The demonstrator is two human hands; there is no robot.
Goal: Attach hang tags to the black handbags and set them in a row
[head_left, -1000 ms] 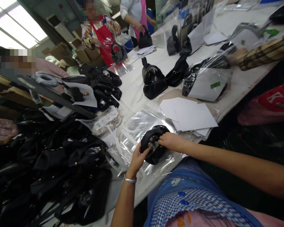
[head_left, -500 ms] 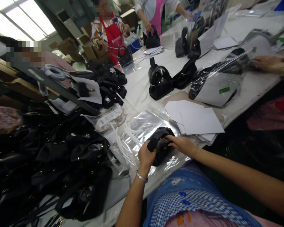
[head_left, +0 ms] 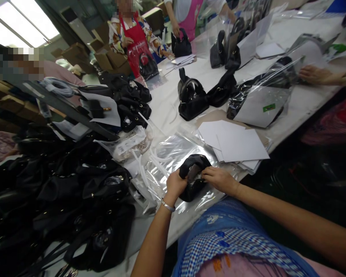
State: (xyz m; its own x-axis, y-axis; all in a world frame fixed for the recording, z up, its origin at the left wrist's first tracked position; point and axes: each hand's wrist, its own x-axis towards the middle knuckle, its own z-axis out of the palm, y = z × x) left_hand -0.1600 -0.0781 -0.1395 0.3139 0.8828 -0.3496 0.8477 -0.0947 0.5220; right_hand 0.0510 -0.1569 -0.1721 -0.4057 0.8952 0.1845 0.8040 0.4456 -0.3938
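A small black handbag point(head_left: 193, 191) stands in front of me on shiny clear plastic bags point(head_left: 175, 146), its mouth parted and something pale showing inside. My left hand point(head_left: 175, 185) is closed around its left side, by the handle. At the opening's right edge, my right hand point(head_left: 219, 179) pinches the bag with bent fingers; the fingertips are partly hidden. White paper sheets point(head_left: 233, 142) lie in a stack just beyond my right hand. Left of the handbag are white cords point(head_left: 145, 173) and a plastic pouch point(head_left: 132, 143) with a label.
Many black handbags point(head_left: 60, 192) are heaped at left. More handbags point(head_left: 192, 104) stand on the white table point(head_left: 161, 100). A plastic-wrapped handbag point(head_left: 265, 96) sits at right, with a co-worker's hand point(head_left: 314, 74) beside it. Other people work across the table, one in a red apron point(head_left: 135, 46).
My right fingers have shifted along the handbag's mouth, which now gapes wider. Across the table, the red-aproned person's arm has reached toward the papers.
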